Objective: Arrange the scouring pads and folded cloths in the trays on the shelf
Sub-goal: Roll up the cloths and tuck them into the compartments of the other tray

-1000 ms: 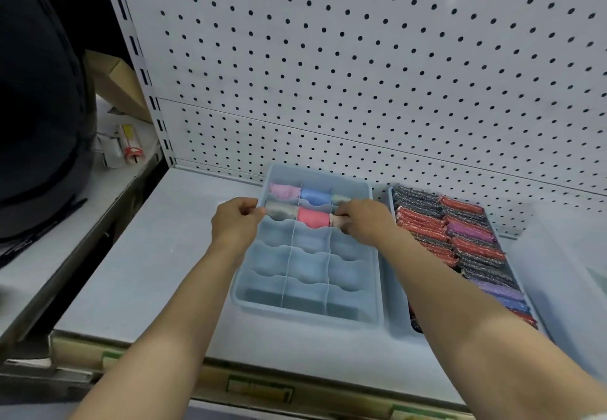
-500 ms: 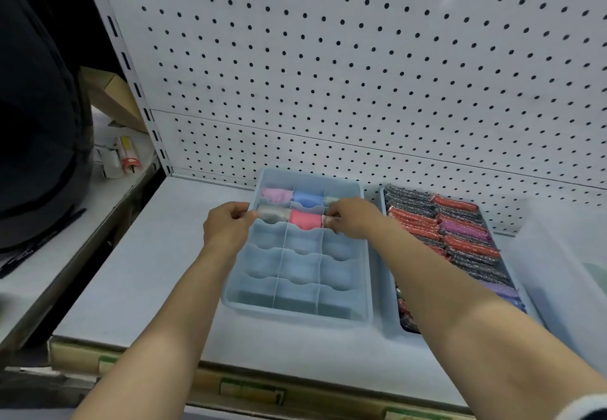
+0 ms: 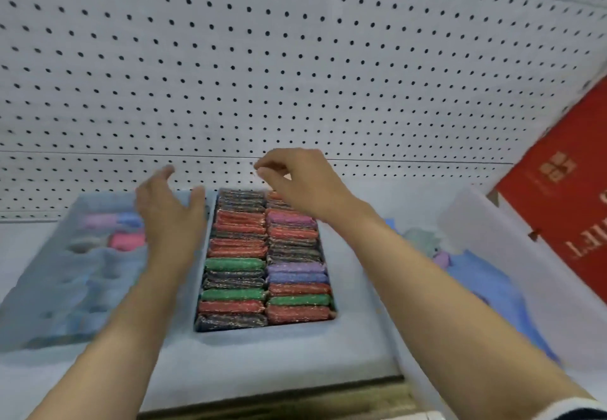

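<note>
Left hand [image 3: 170, 212]: fingers spread, empty, above the wall between the trays.
Right hand [image 3: 299, 183]: loosely curled, empty, over the pad tray's [image 3: 262, 330] 12 o'clock end.
Scouring pads [image 3: 236, 265]: two packed rows, centre.
Folded cloths [image 3: 126, 240]: divided tray [image 3: 42, 314], 9 o'clock.
Technique: likely press the rear pads level and keep the rows upright.

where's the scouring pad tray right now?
Head view, centre: the pad tray sits on the shelf in front of the pegboard, between the cloth tray on its left and a clear bin on its right.
</note>
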Demonstrator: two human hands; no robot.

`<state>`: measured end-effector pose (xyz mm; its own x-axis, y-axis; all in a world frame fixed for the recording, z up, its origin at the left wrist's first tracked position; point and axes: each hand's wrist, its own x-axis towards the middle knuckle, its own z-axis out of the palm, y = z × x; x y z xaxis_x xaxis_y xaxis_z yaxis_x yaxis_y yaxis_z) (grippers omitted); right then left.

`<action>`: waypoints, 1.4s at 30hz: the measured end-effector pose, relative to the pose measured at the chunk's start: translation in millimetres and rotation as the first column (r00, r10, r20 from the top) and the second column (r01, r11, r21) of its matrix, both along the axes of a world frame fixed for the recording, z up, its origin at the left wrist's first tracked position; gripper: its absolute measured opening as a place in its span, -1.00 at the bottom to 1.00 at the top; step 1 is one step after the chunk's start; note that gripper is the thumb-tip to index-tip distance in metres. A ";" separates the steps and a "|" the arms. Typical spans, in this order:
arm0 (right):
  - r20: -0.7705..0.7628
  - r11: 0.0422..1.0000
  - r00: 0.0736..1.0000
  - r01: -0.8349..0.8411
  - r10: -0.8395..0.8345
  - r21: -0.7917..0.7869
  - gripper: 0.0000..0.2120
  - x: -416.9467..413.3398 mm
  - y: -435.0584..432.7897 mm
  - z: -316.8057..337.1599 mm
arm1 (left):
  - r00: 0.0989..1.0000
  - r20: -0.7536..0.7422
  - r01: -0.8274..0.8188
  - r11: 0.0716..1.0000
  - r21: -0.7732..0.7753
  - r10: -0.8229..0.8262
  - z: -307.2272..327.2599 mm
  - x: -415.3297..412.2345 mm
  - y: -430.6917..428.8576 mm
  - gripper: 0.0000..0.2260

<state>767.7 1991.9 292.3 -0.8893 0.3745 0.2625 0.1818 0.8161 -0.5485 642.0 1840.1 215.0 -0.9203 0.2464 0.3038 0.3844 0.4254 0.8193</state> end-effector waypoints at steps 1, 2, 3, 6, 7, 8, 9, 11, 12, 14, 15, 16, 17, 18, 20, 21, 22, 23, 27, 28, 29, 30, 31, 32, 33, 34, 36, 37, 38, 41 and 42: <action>0.001 0.999 1.000 0.028 -0.028 -0.019 -0.80 20.5 17.7 0.0 | 0.996 -0.025 0.083 0.996 0.008 -0.083 2.3 26.0 24.4 -0.54; 0.007 0.997 0.998 0.063 -0.063 -0.036 -0.81 37.4 34.3 -1.9 | 0.987 -0.031 0.160 0.987 -0.003 -0.160 1.9 47.7 44.3 -0.55; 0.022 0.993 0.994 0.108 -0.107 -0.046 -0.82 58.7 56.1 -5.1 | 0.972 -0.027 0.233 0.972 -0.024 -0.234 -0.9 71.3 66.1 -0.57; 0.187 0.955 0.944 0.288 -0.273 -0.063 -0.80 119.2 131.4 -31.9 | 0.898 -0.001 0.439 0.896 -0.072 -0.440 -16.2 131.1 120.5 -0.67; 0.256 0.932 0.909 0.356 -0.328 -0.070 -0.78 137.4 155.3 -44.6 | 0.873 0.020 0.488 0.868 -0.089 -0.488 -22.8 147.1 134.2 -0.70; 0.325 0.902 0.865 0.426 -0.382 -0.074 -0.75 154.5 177.4 -59.5 | 0.852 0.044 0.522 0.846 -0.108 -0.521 -29.9 159.6 145.0 -0.73; 0.392 0.875 0.819 0.479 -0.419 -0.066 -0.71 169.0 195.9 -74.0 | 0.840 0.075 0.543 0.830 -0.127 -0.538 -36.1 169.1 152.9 -0.74; 0.518 0.844 0.729 0.535 -0.447 -0.024 -0.64 189.1 222.3 -101.2 | 0.842 0.121 0.539 0.830 -0.146 -0.526 -43.9 180.9 161.9 -0.74; 0.563 0.836 0.698 0.548 -0.442 -0.022 -0.66 194.6 229.2 -111.1 | 0.849 0.128 0.527 0.837 -0.149 -0.512 -45.3 183.6 163.9 -0.75; 0.614 0.819 0.666 0.572 -0.424 -0.055 -0.55 197.5 237.3 -126.5 | 0.866 0.121 0.500 0.849 -0.175 -0.485 -44.7 184.7 164.7 -0.75; 0.615 0.807 0.667 0.585 -0.421 -0.082 -0.51 196.3 239.6 -132.0 | 0.871 0.120 0.491 0.851 -0.188 -0.476 -43.7 184.7 164.7 -0.75; 0.609 0.792 0.672 0.600 -0.422 -0.113 -0.53 193.8 240.9 -136.4 | 0.874 0.124 0.486 0.851 -0.201 -0.470 -42.5 185.4 164.4 -0.75; 0.601 0.779 0.680 0.610 -0.420 -0.145 -0.55 191.1 241.0 -140.9 | 0.876 0.131 0.481 0.850 -0.212 -0.463 -41.6 186.1 164.5 -0.75; 0.592 0.770 0.692 0.612 -0.413 -0.178 -0.56 189.1 239.4 -143.4 | 0.880 0.130 0.475 0.851 -0.226 -0.457 -40.7 187.2 164.3 -0.75; 0.544 0.772 0.733 0.595 -0.408 -0.223 -0.60 185.9 237.9 -144.1 | 0.884 0.124 0.468 0.845 -0.258 -0.451 -39.9 188.0 163.3 -0.74; 0.493 0.784 0.772 0.567 -0.400 -0.252 -0.67 185.2 236.0 -139.1 | 0.887 0.119 0.461 0.841 -0.283 -0.447 -39.5 187.3 162.4 -0.73; 0.428 0.790 0.816 0.534 -0.389 -0.300 -0.74 184.4 233.4 -130.2 | 0.892 0.101 0.449 0.837 -0.312 -0.440 -37.7 186.4 161.4 -0.72; 0.354 0.788 0.854 0.501 -0.382 -0.358 -0.80 183.3 231.1 -118.6 | 0.898 0.079 0.433 0.840 -0.327 -0.432 -34.6 185.5 161.0 -0.69; 0.076 0.801 0.939 0.326 -0.335 -0.502 -0.78 179.3 214.4 -53.9 | 0.885 -0.067 0.447 0.882 -0.148 -0.460 2.7 191.9 169.9 -0.63; 0.024 0.814 0.954 0.267 -0.297 -0.516 -0.79 180.0 205.9 -34.4 | 0.877 -0.071 0.471 0.879 -0.068 -0.476 17.8 195.8 173.9 -0.62; -0.030 0.827 0.971 0.187 -0.239 -0.530 -0.81 180.7 197.6 -15.8 | 0.865 -0.042 0.500 0.866 0.014 -0.500 33.7 198.7 178.4 -0.61; -0.081 0.837 0.983 0.096 -0.165 -0.539 -0.83 182.2 189.7 2.3 | 0.843 0.007 0.535 0.840 0.091 -0.537 51.4 202.1 182.4 -0.60; -0.114 0.843 0.989 0.022 -0.098 -0.538 -0.81 183.8 182.4 19.3 | 0.811 0.063 0.566 0.808 0.162 -0.581 67.0 203.0 186.1 -0.59; -0.135 0.845 0.990 -0.033 -0.046 -0.533 -0.77 186.2 175.4 35.1 | 0.774 0.107 0.594 0.773 0.223 -0.625 80.7 203.2 189.3 -0.58; -0.156 0.848 0.988 -0.075 -0.009 -0.524 -0.73 188.2 171.0 47.3 | 0.743 0.125 0.614 0.743 0.265 -0.658 92.5 202.5 191.2 -0.59; -0.174 0.855 0.985 -0.101 0.013 -0.509 -0.70 190.4 167.3 57.3 | 0.723 0.124 0.626 0.721 0.298 -0.679 103.0 201.6 192.0 -0.62; -0.200 0.875 0.980 -0.090 -0.008 -0.476 -0.64 195.1 162.1 70.1 | 0.721 0.104 0.619 0.705 0.345 -0.685 119.6 197.5 193.7 -0.71; -0.216 0.885 0.976 -0.067 -0.038 -0.461 -0.61 197.2 159.5 73.3 | 0.727 0.098 0.610 0.705 0.361 -0.680 125.7 194.9 194.2 -0.76; -0.239 0.892 0.969 -0.049 -0.067 -0.448 -0.58 198.6 155.9 75.2 | 0.725 0.097 0.608 0.701 0.373 -0.682 131.4 193.3 193.9 -0.80; -0.342 0.876 0.925 -0.022 -0.165 -0.481 -0.50 196.4 147.2 74.7 | 0.683 0.117 0.627 0.661 0.413 -0.721 143.8 189.9 192.2 -0.93; -0.367 0.830 0.910 -0.048 -0.193 -0.555 -0.47 194.8 145.0 72.8 | 0.664 0.127 0.627 0.642 0.441 -0.737 147.4 189.4 190.4 -0.95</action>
